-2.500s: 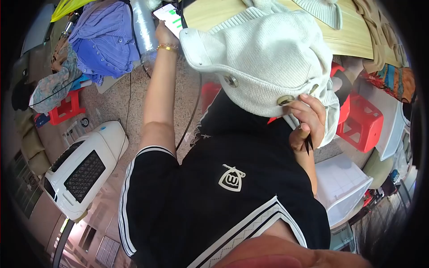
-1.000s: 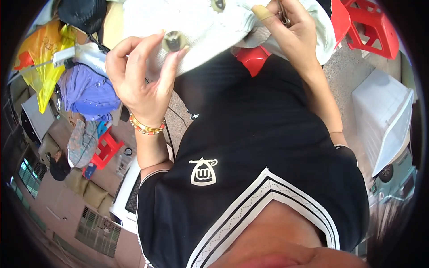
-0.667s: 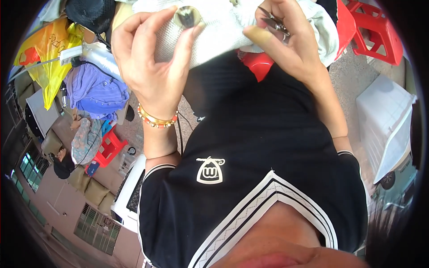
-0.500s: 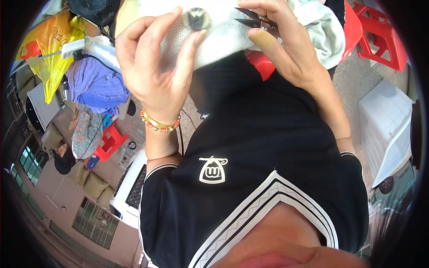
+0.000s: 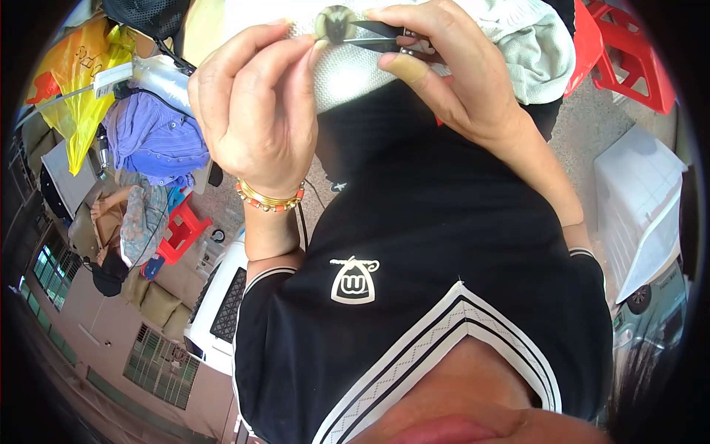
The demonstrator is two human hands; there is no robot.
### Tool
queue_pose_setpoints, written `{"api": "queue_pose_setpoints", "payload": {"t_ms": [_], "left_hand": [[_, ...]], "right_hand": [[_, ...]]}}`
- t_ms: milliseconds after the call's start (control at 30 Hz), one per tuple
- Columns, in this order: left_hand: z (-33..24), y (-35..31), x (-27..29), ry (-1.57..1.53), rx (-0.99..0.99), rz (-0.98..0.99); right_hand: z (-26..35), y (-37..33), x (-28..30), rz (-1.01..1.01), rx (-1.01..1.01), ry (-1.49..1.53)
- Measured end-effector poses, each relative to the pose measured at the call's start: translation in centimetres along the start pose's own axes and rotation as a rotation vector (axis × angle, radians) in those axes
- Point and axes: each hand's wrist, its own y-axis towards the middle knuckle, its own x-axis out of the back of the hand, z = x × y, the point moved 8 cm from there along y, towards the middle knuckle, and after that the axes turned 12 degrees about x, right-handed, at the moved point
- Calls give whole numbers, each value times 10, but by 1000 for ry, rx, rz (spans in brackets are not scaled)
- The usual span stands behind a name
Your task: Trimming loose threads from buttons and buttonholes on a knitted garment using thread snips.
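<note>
W/ L hand (image 5: pixel 255 107), pinching btn (image 5: pixel 337 26) at rim; w/ R hand (image 5: pixel 467 74), gripping blk snips (image 5: pixel 383 30) aimed toward L hand, over wht knit (image 5: pixel 346 83).

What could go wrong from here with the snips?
1. The parted blades of the snips in the right hand point toward the left hand at the button: a slip might nick a finger.
2. The white knit shows right behind the tips, so a stray snip could cut it.

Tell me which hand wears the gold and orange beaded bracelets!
The left hand: gold and orange beaded bracelets circle its wrist, and it touches a round button. The right hand has a bare wrist and holds black-bladed metal snips.
</note>
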Motion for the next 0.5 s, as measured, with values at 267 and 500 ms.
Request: {"api": "queue_pose_setpoints", "payload": {"t_ms": [267,500], "left_hand": [[-6,0,-5,-16,-15,6],[0,-4,23,-462,-10,-102]], "right_hand": [[-5,-5,-1,-64,-22,36],[-10,-7,2,-62,-118,82]]}}
